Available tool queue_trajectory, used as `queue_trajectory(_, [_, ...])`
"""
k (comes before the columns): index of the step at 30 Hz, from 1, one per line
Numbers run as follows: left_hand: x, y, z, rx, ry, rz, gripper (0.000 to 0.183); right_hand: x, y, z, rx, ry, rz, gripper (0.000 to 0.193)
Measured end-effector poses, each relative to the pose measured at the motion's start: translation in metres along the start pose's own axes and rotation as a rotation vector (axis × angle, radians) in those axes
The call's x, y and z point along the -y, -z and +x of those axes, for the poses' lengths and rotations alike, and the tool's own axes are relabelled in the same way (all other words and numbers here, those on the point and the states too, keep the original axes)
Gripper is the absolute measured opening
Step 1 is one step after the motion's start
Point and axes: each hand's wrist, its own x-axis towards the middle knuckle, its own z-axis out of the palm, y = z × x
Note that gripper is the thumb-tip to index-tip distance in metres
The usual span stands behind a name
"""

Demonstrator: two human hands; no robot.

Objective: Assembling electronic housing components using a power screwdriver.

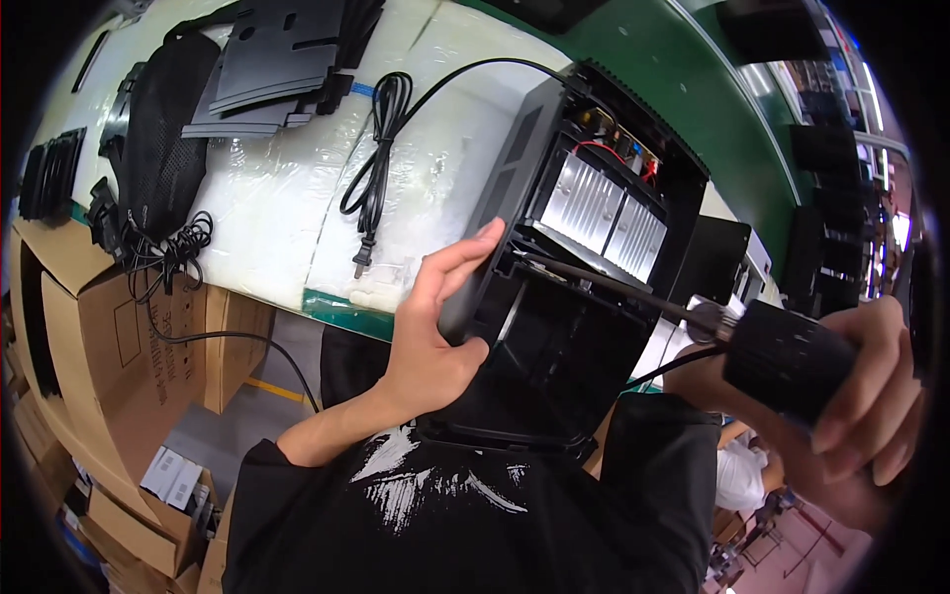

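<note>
While the left hand (435, 342) presses against the grey-black side wall (510, 173) of an open black box-shaped casing (569, 346), thumb and fingers spread apart, the right hand (876, 396) curls its fingers around a black cylindrical power screwdriver (792, 358). The casing lies just in front of the person's black-clothed torso (475, 540), beside white plastic-wrapped foam sheeting (272, 223). The screwdriver's long thin metal shaft (618, 287) slants into it, toward that wall; whether its end is seated cannot be told. Tilting the screwdriver could make the shaft slip and scratch the nearby ribbed silver metal plates (606, 218). Since the left hand only braces, twisting force could also swivel the casing.
</note>
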Motion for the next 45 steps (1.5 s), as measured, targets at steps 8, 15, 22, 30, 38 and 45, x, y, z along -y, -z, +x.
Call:
queue_trajectory(8, [-0.003, -0.001, 0.005, -0.022, -0.013, -0.013, 0.068, -0.016, 0.01, -0.018, 0.034, -0.441, -0.145, 0.022])
queue_trajectory(15, [0.002, 0.002, 0.004, 0.026, 0.009, -0.017, 0.069, -0.02, 0.012, -0.022, 0.215, -0.577, -0.388, 0.018])
queue_trajectory(22, [-0.002, -0.001, 0.005, -0.029, -0.007, 0.007, 0.068, -0.032, 0.01, -0.017, 0.315, -0.669, -0.394, 0.032])
queue_trajectory(30, [-0.001, -0.001, 0.005, -0.035, -0.014, -0.022, 0.067, -0.056, 0.003, -0.023, 0.289, -0.499, -0.34, 0.033])
queue_trajectory(38, [-0.004, -0.002, 0.006, -0.024, 0.039, -0.104, 0.067, -0.066, -0.013, -0.037, 0.039, -0.523, -0.148, 0.021])
queue_trajectory(45, [0.0, 0.001, 0.002, 0.011, -0.039, -0.106, 0.066, -0.078, -0.015, -0.038, 0.193, -0.404, -0.115, 0.032])
